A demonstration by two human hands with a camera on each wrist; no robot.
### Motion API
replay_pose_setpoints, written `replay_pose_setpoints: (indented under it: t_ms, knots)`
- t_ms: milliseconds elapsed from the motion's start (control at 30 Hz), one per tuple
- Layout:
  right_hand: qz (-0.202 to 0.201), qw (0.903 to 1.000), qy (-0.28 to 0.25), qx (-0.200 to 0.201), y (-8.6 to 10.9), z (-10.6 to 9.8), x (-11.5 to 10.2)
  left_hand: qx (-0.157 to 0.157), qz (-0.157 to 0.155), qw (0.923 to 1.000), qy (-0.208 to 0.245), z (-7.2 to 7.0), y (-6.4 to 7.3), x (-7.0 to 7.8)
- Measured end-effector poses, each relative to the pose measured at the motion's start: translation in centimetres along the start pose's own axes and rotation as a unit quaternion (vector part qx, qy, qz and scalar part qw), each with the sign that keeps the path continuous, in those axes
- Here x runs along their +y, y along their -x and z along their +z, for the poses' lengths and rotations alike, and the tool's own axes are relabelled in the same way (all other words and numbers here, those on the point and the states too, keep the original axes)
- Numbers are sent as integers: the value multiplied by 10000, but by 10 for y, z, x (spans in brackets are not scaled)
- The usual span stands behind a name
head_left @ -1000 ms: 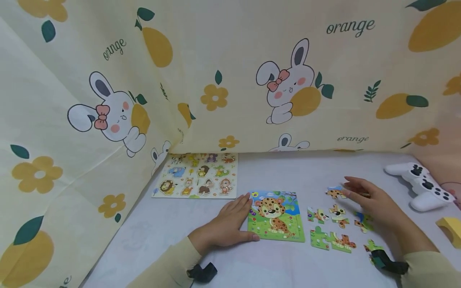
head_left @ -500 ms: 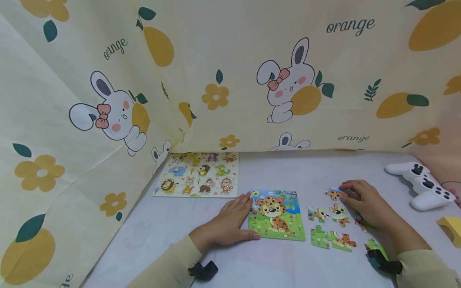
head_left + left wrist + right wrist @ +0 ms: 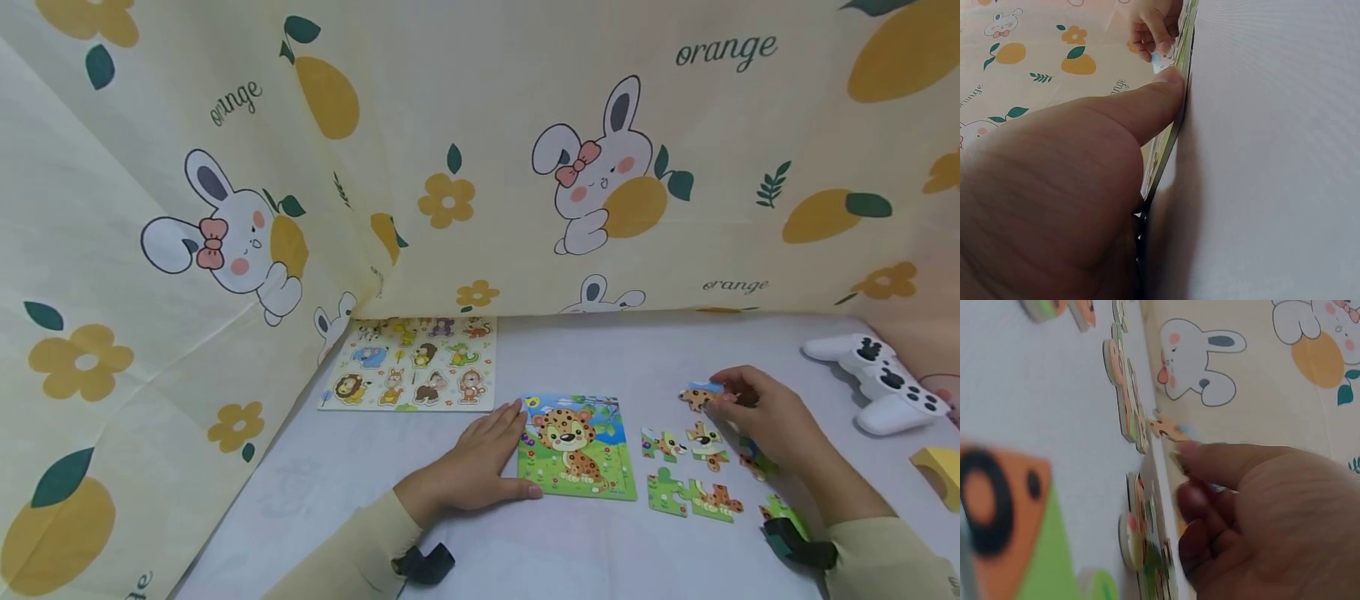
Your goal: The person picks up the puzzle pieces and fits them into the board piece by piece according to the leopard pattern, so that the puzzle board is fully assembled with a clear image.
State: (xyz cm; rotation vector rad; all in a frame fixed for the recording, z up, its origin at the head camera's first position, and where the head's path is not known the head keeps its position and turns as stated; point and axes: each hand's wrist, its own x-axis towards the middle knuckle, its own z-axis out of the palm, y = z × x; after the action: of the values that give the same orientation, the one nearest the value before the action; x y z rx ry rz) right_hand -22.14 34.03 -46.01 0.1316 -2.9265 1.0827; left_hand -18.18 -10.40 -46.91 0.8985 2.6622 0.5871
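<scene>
In the head view my right hand (image 3: pixel 772 417) pinches a spotted jigsaw piece (image 3: pixel 699 397) with a blue top edge. The right wrist view shows the same jigsaw piece (image 3: pixel 1168 428) at the thumb and fingertip, with the other fingers curled. My left hand (image 3: pixel 472 462) lies along the left side of a square leopard picture board (image 3: pixel 588 454), fingers extended and thumb at its lower corner. From the left wrist, the thumb touches the board's edge (image 3: pixel 1163 159). Several loose jigsaw pieces lie right of the board, among them a leopard-face piece (image 3: pixel 705 444) and a green corner piece (image 3: pixel 665 493).
An animal board (image 3: pixel 420 367) lies at the back left, below the hanging fruit-and-rabbit cloth (image 3: pixel 510 275). At the far right are a white game controller (image 3: pixel 877 387) and a yellow block (image 3: pixel 937 475). More pieces (image 3: pixel 780 512) lie partly behind the right wrist strap.
The right hand's fingers have closed from loosely extended to a pinch on the top jigsaw piece, which has tilted and shifted slightly. The left hand has stayed in place on the board.
</scene>
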Motion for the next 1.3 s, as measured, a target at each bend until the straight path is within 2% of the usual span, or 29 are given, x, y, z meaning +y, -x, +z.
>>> replay_pose_setpoints:
  t_ms: [133, 333, 500, 633, 933, 1100, 1300]
  knots:
    - [-24, 9993, -347, 99, 3, 0, -13, 6, -2, 10000, 1, 0, 0, -1]
    - [-493, 9939, -987, 31, 8, 11, -46, 21, 1, 10000, -22, 0, 0, -1]
    - [-626, 9903, -1199, -303, 12, 30, -73, 40, 28, 10000, -41, -1, 0, 0]
    - [-563, 9855, -1481, -603, 12, 49, -89, 24, 35, 10000, -75, -1, -1, 0]
    - [-329, 9799, -1794, -803, 1, 87, -111, 24, 86, 9999, -74, 0, -3, -2]
    - [-238, 9743, -2080, -827, -5, 100, -120, 21, 47, 10000, -67, 0, -2, -2]
    - [-316, 9780, -1874, -860, -8, 108, -127, 41, 39, 10000, -46, -1, -1, -1]
